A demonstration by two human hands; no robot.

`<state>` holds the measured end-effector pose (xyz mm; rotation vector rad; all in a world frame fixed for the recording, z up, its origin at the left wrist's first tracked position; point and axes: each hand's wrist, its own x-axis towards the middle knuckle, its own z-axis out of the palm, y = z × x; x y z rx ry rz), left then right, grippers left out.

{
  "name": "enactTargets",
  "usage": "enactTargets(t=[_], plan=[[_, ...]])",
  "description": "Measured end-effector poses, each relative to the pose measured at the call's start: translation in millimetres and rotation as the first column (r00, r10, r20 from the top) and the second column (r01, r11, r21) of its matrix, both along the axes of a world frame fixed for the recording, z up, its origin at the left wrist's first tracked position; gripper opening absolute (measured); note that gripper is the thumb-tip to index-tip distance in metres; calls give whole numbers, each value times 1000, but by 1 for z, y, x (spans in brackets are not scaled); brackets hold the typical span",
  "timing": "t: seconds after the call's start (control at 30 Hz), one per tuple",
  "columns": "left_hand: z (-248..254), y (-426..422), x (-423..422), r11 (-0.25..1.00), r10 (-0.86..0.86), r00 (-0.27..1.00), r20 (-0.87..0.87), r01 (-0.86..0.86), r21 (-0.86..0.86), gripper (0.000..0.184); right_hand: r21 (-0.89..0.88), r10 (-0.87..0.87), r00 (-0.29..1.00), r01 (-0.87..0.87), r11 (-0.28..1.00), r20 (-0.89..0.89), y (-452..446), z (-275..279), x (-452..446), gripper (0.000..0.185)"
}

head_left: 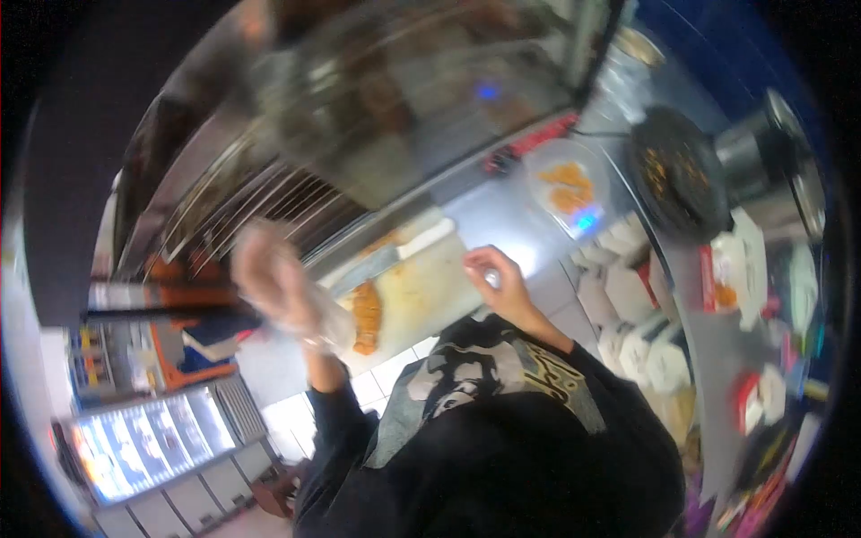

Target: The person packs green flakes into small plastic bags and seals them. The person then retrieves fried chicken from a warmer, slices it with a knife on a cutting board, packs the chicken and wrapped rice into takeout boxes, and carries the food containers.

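Observation:
My left hand (278, 278), in a clear plastic glove, is raised left of the cutting board (426, 285), its fingers smeared by motion. Near the board's right end, my bare right hand (502, 282) has its fingers curled in towards the thumb; a small pale spot shows between them, too unclear to name. Sliced, browned food (366, 318) lies in a row on the board, close to my left wrist. Behind it rests a knife with a white handle (426, 238), its blade pointing left.
Beyond the board stands a glass-fronted case with wire racks (287, 211). To the right are a clear container of orange pieces (567, 186), a dark round pan (677, 170), stacked white boxes (641, 345) and a metal pot (762, 161). A lit fridge (157, 444) is at lower left.

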<state>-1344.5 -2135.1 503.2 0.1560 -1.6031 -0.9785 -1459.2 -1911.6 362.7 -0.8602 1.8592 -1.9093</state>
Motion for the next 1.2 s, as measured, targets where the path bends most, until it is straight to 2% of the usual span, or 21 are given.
enactTargets(t=[0.03,0.07,0.1,0.13,0.17,0.2,0.23,0.27,0.33,0.4,0.43,0.5,0.73,0.87,0.97,1.03,1.07,1.1,1.13,1.17,1.2], plan=[[28,-26,-1,952,240,966,-99,-254,-170,32,8,9,1000,-9,1000,7,0,-4,0,16],[64,-41,-1,860,404,910,-97,-414,-297,32,19,12,1000,-12,1000,15,0,-7,0,15],[98,-61,12,585,685,728,34,-521,-622,39,4,54,999,-54,999,0,0,-7,0,15],[121,-77,12,425,825,560,77,-526,-737,36,11,54,998,-54,998,-23,1,-7,0,15],[98,-126,12,190,960,281,7,-631,-752,36,16,47,998,-46,999,-45,2,-6,-1,15],[111,-143,18,355,932,238,274,-436,-827,40,2,65,996,-65,998,-58,2,-6,-2,15],[129,-157,11,269,960,131,246,-205,-941,38,-2,62,997,-62,998,-42,4,-8,-1,15],[147,-171,4,174,981,75,177,43,-984,37,-3,54,998,-54,999,-23,5,-9,-1,14],[156,-215,-13,192,876,441,196,56,-980,37,6,54,998,-54,999,-23,7,-12,-2,15],[173,-242,-45,558,674,578,460,11,-830,39,29,66,998,-65,997,-6,10,-12,-3,15],[180,-253,-59,631,618,599,509,8,-776,39,29,65,998,-65,997,-9,11,-12,-3,15],[181,-263,-71,653,613,564,553,33,-757,38,39,59,998,-58,998,-14,13,-14,-5,15],[179,-265,-71,538,712,482,511,93,-838,35,22,5,1000,-5,1000,6,24,-16,-9,16],[172,-263,-53,388,786,486,382,92,-917,34,33,-31,999,30,999,27,29,-16,-14,15],[167,-259,-40,191,844,499,196,62,-980,34,38,-44,999,43,998,24,33,-18,-19,15],[166,-254,-34,-24,897,441,11,74,-997,34,52,-43,999,42,998,25,35,-19,-16,14],[170,-247,-33,-251,929,321,-183,185,-950,33,54,-39,999,37,998,26,35,-17,-17,14],[175,-239,-32,-457,885,250,-392,309,-834,32,56,-33,999,32,998,26,36,-15,-18,14],[196,-190,-35,314,939,127,321,75,-947,36,60,-29,999,28,998,23,37,-13,-19,14],[194,-175,-29,674,733,143,665,-27,-738,38,64,-39,999,38,997,10,39,-11,-20,14],[191,-161,-24,885,460,202,865,-185,-428,40,67,-52,999,52,996,-1,40,-11,-20,14]])
